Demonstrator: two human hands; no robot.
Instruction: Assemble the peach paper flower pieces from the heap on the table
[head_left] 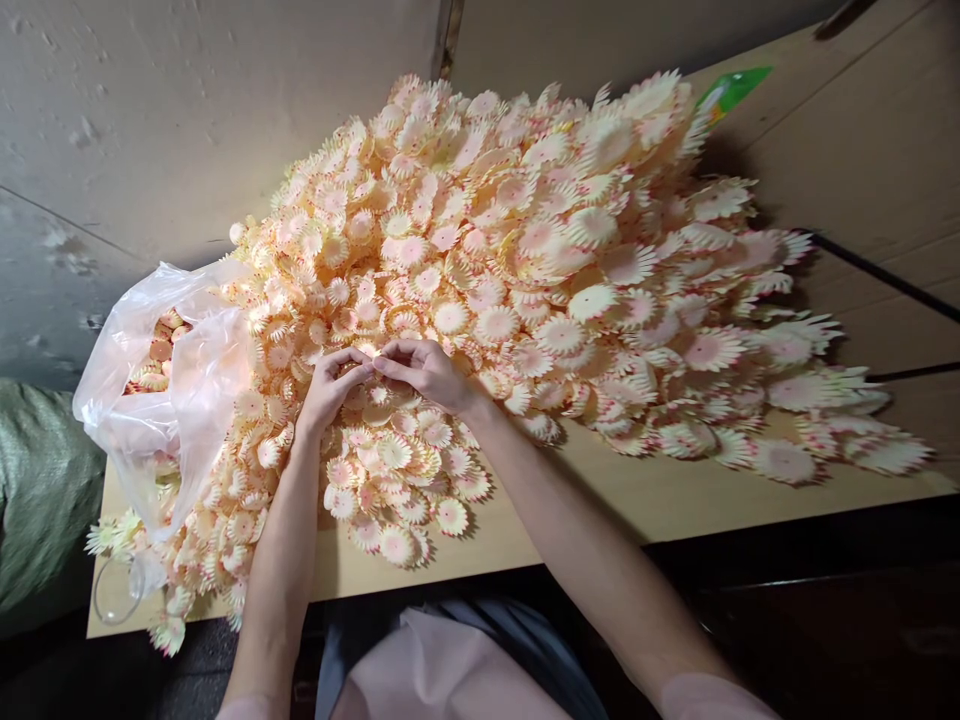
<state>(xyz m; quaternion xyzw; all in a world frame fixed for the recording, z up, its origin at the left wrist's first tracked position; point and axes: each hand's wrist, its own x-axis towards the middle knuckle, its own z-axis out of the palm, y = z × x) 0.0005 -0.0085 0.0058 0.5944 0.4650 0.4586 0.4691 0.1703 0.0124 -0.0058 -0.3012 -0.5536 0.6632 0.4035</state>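
Observation:
My left hand (335, 384) and my right hand (426, 372) meet fingertip to fingertip over a heap of artificial flowers (496, 325). Both are closed in a pinch on one small pale artificial flower (370, 351), mostly covered by the fingers. The flowers are cream, round and fringed, with pink tips and pinkish centres. Below my hands, between the forearms, lies a smaller cluster of flowers (395, 452). More of them spread under and beside my left forearm.
A translucent plastic bag (206, 375) holding small pinkish-brown pieces stands at the left. A clear round container (118, 590) is at the table's (510, 545) front left corner. A green sack (41, 500) stands beyond the left edge. A green packet (733, 92) lies at the back right.

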